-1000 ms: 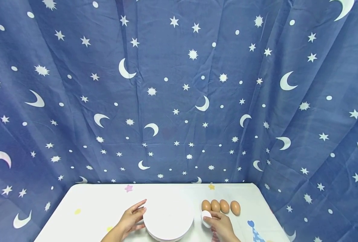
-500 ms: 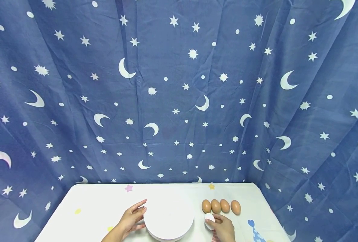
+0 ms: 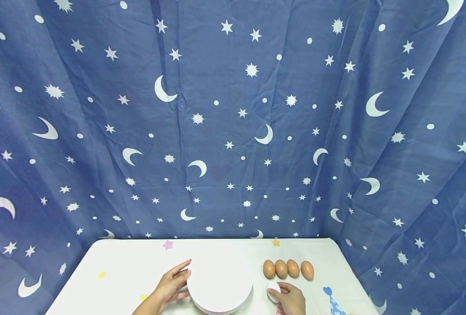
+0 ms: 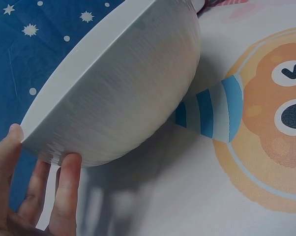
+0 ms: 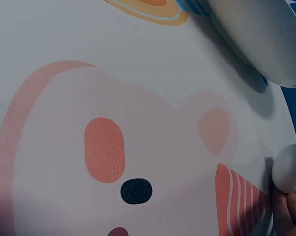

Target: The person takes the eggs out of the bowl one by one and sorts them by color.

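A large white bowl [image 3: 219, 282] stands on the table, its inside too bright to make out. My left hand [image 3: 170, 286] is at its left side, and in the left wrist view spread, fairly straight fingers [image 4: 69, 187] touch the bowl's outer wall [image 4: 128, 93] and rim. Right of the bowl, my right hand [image 3: 290, 297] holds a white egg [image 3: 272, 292] between thumb and fingers, low over the cloth. The right wrist view has the white egg [image 5: 287, 169] at its right edge, the hand partly cut off. Several brown eggs [image 3: 281, 269] lie in a row just beyond that hand.
A white tablecloth [image 3: 130, 258] with printed figures covers the table. Behind and on both sides hangs a blue curtain [image 3: 225, 131] with moons and stars. A printed blue party hat [image 3: 334, 302] is at the right front, part of the cloth.
My right hand has moved the white egg slightly right and nearer to me, away from the brown eggs. The left hand and the bowl have stayed put.
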`<state>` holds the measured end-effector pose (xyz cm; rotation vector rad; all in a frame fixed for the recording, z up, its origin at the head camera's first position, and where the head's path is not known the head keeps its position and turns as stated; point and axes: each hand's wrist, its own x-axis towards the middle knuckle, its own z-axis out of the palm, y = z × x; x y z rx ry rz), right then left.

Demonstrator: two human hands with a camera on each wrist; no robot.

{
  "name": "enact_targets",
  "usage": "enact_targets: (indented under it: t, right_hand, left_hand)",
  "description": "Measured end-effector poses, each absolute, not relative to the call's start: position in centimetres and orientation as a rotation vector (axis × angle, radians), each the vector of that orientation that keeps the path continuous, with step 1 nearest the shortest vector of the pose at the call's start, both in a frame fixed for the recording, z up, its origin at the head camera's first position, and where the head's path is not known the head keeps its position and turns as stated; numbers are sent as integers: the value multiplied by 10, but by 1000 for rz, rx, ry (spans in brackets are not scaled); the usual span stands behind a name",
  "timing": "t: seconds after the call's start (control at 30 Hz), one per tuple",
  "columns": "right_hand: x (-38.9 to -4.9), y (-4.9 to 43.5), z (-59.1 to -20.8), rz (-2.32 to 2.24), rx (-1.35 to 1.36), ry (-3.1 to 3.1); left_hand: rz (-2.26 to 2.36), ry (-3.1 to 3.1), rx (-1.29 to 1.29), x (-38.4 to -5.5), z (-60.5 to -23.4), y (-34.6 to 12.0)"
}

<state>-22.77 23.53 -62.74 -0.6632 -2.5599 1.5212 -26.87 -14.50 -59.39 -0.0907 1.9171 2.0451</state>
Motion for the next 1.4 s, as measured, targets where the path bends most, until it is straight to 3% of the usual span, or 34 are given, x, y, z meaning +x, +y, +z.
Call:
enact_targets:
  t: [1.03,1.4]
  right_hand:
    - [-229,235,-619,1430,-676,-2593]
    - [-231,210,-570,1380,-370,-2510]
  left_hand:
    - [2057,1907,-86,-268,-597,-145]
    - [2077,1900,-71,-266,-595,-145]
